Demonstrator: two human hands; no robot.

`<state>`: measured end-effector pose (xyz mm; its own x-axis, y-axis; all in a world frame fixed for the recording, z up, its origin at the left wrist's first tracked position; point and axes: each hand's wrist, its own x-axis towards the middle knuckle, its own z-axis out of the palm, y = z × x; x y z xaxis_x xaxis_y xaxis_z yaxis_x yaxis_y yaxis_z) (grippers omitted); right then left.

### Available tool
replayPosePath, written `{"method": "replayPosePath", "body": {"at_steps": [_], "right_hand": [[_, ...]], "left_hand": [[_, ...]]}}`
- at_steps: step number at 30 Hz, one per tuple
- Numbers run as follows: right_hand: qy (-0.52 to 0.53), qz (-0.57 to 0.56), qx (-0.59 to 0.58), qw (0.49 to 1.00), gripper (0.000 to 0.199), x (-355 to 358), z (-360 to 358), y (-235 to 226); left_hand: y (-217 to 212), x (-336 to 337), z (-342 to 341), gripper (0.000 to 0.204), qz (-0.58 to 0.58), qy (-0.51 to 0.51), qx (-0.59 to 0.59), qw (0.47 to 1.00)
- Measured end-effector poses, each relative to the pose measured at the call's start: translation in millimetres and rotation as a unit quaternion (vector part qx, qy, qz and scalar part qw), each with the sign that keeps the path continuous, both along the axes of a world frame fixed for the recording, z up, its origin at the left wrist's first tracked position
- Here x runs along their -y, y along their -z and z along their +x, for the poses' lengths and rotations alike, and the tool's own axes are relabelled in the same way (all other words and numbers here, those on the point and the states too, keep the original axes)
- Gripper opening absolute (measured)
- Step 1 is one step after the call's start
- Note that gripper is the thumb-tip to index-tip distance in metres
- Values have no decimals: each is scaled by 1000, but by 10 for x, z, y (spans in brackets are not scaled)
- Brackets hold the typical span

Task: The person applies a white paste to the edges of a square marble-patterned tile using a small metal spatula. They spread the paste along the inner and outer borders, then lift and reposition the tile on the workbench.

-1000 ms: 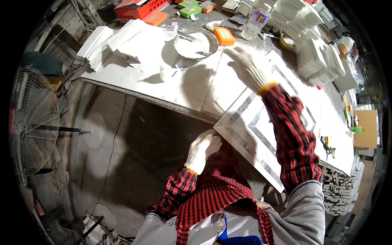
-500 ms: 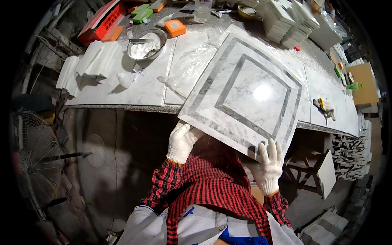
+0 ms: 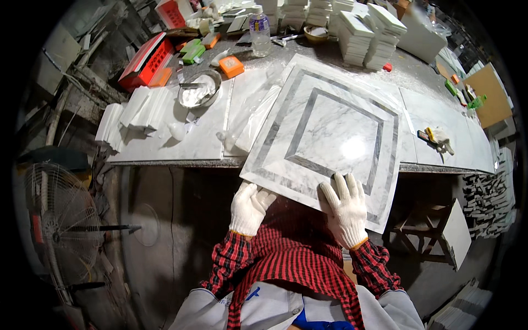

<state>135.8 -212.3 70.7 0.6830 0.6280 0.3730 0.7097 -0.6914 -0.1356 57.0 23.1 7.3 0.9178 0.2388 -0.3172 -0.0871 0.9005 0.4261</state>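
Observation:
A square marble tile (image 3: 341, 124), white with grey inlaid bands, lies at a slant over the bench's front edge, its near corner jutting toward me. My left hand (image 3: 248, 210), in a white knit glove, grips the tile's near left edge, with some fingers hidden under it. Flat on the tile's near part rests my gloved right hand (image 3: 346, 206), fingers stretched and apart. Clear plastic wrap (image 3: 254, 118) sits beside the tile's left side.
A bowl of white paste (image 3: 199, 91) with a putty knife, white stone strips (image 3: 137, 110) and a plastic bottle (image 3: 260, 33) stand on the bench. Stacked tiles (image 3: 357, 41) rise behind. A fan (image 3: 60, 220) stands at left, a wooden stool (image 3: 432, 234) at right under the bench.
My right hand has moved left from the tile's near right edge onto its top surface. The left hand stays at the near left edge. The view has shifted slightly.

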Motion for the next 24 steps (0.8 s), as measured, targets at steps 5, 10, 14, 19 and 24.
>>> {"method": "replayPosePath", "body": {"at_steps": [5, 10, 14, 19, 24], "right_hand": [[-24, 3, -1, 1000, 28, 88, 14, -442], [-53, 15, 21, 998, 25, 139, 147, -1117], [-64, -37, 110, 991, 28, 219, 386, -1577], [-59, -26, 83, 994, 28, 295, 746, -1936], [17, 19, -93, 995, 31, 394, 1273, -2263]], "left_hand": [[-489, 122, -26, 55, 37, 3, 32, 999], [-1101, 170, 102, 62, 81, 18, 110, 990], [-1353, 185, 355, 34, 83, -5, 145, 986], [-1504, 66, 778, 33, 178, -18, 147, 973], [-1301, -248, 1532, 55, 312, -94, 114, 938]]}}
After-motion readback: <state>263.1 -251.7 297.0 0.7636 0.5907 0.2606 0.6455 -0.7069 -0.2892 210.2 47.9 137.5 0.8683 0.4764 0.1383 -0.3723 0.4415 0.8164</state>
